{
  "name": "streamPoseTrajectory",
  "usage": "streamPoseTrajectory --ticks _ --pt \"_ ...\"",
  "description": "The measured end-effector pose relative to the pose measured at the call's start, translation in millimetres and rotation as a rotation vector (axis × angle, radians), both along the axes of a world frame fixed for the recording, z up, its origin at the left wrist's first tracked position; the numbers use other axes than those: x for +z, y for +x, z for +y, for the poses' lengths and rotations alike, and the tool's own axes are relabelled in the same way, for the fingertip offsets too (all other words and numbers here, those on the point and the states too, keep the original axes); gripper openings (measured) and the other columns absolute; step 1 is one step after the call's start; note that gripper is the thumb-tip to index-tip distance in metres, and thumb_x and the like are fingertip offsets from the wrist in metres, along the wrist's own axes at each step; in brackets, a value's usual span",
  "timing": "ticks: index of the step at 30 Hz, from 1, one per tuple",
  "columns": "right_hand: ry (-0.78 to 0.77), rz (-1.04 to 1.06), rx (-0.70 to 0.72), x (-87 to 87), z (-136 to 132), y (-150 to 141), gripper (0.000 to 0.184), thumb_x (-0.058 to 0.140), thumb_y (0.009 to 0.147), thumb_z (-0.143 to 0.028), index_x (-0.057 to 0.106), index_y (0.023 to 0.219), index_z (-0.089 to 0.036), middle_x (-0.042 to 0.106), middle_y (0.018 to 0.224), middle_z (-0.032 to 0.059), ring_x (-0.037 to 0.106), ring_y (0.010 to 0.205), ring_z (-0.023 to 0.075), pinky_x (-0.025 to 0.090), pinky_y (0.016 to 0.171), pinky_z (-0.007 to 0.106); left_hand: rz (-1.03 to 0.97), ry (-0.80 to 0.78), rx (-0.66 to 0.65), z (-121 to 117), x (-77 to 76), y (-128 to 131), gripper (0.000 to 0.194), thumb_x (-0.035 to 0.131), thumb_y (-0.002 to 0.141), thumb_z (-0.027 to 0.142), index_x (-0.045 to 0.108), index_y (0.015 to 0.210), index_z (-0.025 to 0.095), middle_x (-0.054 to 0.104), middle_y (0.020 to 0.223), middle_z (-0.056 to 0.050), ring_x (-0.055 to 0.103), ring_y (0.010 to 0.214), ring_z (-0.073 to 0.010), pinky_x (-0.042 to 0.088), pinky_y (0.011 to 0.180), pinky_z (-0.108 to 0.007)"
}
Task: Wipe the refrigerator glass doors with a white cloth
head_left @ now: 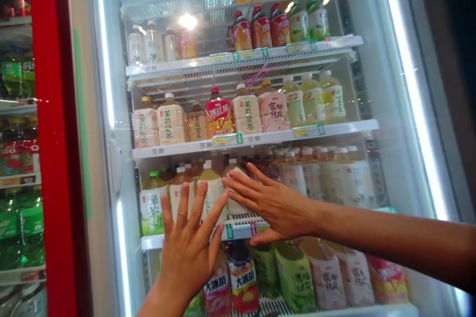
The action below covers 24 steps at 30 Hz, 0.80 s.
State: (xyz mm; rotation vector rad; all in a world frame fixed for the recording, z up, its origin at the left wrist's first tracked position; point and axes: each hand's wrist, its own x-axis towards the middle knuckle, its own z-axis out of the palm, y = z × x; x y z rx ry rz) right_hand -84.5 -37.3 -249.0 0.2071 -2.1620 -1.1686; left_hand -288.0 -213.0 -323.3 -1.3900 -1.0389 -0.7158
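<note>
I face a lit drinks fridge with several wire shelves of bottled tea. My left hand (189, 245) is raised with fingers spread, open, in front of the third shelf (238, 228) near yellow tea bottles (211, 190). My right hand (266, 203) reaches in from the right, fingers stretched out flat toward the same bottles, touching or almost touching a pale-labelled bottle (234, 183). Neither hand holds anything.
Shelves above carry jasmine tea bottles (171, 121), a red iced tea bottle (218, 115) and pale green bottles (312, 99). The bottom shelf holds larger bottles (295, 277). A red fridge frame (52, 138) and another cooler with green bottles (22, 228) stand at left.
</note>
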Motion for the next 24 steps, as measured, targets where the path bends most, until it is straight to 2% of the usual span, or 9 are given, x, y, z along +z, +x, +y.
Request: streamPoseTrajectory --ticks 5,7,11,13,16,18,20,22,24 --pt "-0.114 0.322 -0.063 52.3 -7 -26 0.101 0.033 0.101 -0.074 -0.007 0.167 -0.010 0.008 0.175 0.0234 0.005 0.164 0.0386 -0.001 0.127 0.072 -0.036 0.005 0.042 -19 -8.1 -26 0.065 0.061 0.096 0.025 0.040 0.158 0.026 0.010 0.178 -0.003 0.001 0.165 -0.0308 -0.006 0.134 -0.058" --pt "-0.113 0.274 -0.060 47.3 -14 -35 0.105 0.034 0.099 -0.078 -0.007 0.167 -0.010 0.009 0.175 0.0224 0.005 0.164 0.0388 -0.003 0.127 0.071 -0.055 0.002 0.057 -25 -11.9 -36 0.065 0.061 0.097 0.026 0.040 0.159 0.026 0.010 0.177 -0.004 0.002 0.165 -0.0309 -0.006 0.134 -0.058" --pt "0.049 -0.224 0.022 7.5 -27 -49 0.105 0.031 0.097 -0.082 0.012 0.168 -0.008 0.024 0.173 0.0171 0.016 0.163 0.0308 -0.007 0.133 0.055 -0.084 -0.015 0.079 -32 -21.3 -53 0.066 0.061 0.097 0.028 0.039 0.159 0.027 0.013 0.177 -0.004 0.004 0.165 -0.0322 -0.006 0.134 -0.059" --pt "0.052 -0.227 0.031 14.2 -27 -51 0.102 0.033 0.098 -0.080 0.011 0.168 -0.009 0.024 0.173 0.0168 0.018 0.163 0.0319 -0.007 0.133 0.055 -0.100 -0.025 0.092 -35 -26.6 -60 0.067 0.062 0.097 0.031 0.039 0.160 0.028 0.013 0.177 -0.004 0.004 0.165 -0.0319 -0.006 0.134 -0.059" --pt "-0.062 0.104 -0.010 52.9 -22 -53 0.103 0.038 0.098 -0.077 -0.003 0.169 -0.014 0.015 0.175 0.0184 0.015 0.162 0.0401 -0.005 0.128 0.069 -0.126 -0.031 0.098 -40 -34.6 -67 0.067 0.062 0.097 0.030 0.039 0.160 0.030 0.014 0.177 -0.002 0.005 0.165 -0.0313 -0.005 0.134 -0.058" --pt "-0.123 0.274 -0.035 64.4 -23 -56 0.106 0.041 0.098 -0.076 -0.009 0.168 -0.015 0.007 0.175 0.0197 0.010 0.162 0.0439 -0.003 0.126 0.074 -0.142 -0.033 0.098 -44 -39.2 -70 0.067 0.062 0.097 0.028 0.039 0.159 0.030 0.014 0.177 -0.003 0.005 0.165 -0.0317 -0.004 0.134 -0.058" --pt "-0.105 0.213 -0.023 51.6 -29 -60 0.109 0.042 0.097 -0.077 -0.010 0.167 -0.013 0.008 0.175 0.0199 0.008 0.162 0.0421 -0.002 0.128 0.071 -0.152 -0.034 0.099 -47 -42.1 -73 0.067 0.063 0.097 0.027 0.040 0.159 0.029 0.013 0.177 -0.004 0.006 0.165 -0.0322 -0.004 0.134 -0.058" --pt "-0.010 -0.041 0.037 30.3 -37 -67 0.108 0.040 0.097 -0.077 -0.009 0.167 -0.011 0.015 0.175 0.0178 0.013 0.163 0.0351 0.002 0.133 0.062 -0.156 -0.026 0.098 -49 -43.0 -76 0.065 0.063 0.096 0.028 0.042 0.158 0.028 0.014 0.177 -0.004 0.006 0.165 -0.0322 -0.004 0.134 -0.057" --pt "0.078 -0.235 0.089 25.6 -41 -75 0.105 0.037 0.099 -0.076 -0.006 0.168 -0.011 0.022 0.174 0.0147 0.018 0.163 0.0296 0.006 0.135 0.054 -0.157 -0.016 0.092 -49 -42.1 -78 0.064 0.063 0.096 0.029 0.043 0.157 0.028 0.015 0.177 -0.003 0.007 0.165 -0.0316 -0.005 0.134 -0.056"
